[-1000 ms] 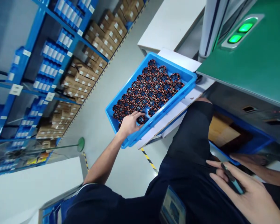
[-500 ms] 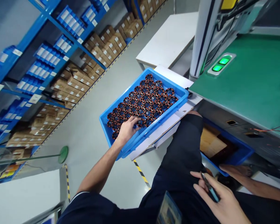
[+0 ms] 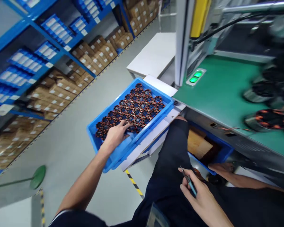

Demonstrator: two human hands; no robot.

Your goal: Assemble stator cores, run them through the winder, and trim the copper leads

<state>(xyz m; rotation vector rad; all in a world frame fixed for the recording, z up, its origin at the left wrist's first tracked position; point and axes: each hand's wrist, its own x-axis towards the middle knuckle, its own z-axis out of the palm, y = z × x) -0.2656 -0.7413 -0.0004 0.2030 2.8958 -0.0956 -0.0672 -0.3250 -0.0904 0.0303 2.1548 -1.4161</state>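
Note:
A blue tray holds several rows of round black parts with orange-copper windings. Over the tray's near part is my left hand, its fingers bent down onto the parts at the edge of the rows; whatever is between the fingertips is too small to make out. My right hand, above my lap, holds a thin tool with a light-blue handle, its dark tip pointing up and left.
A green bench on the right carries metal cylinders with windings and a lit green switch. Under it sits a blue bin with cardboard, beside another person's arm. Shelves of boxes stand left.
The view has swung right, so the tray and hands appear further left and more of the bench shows. My left hand stays at the parts; my right hand still holds the tool.

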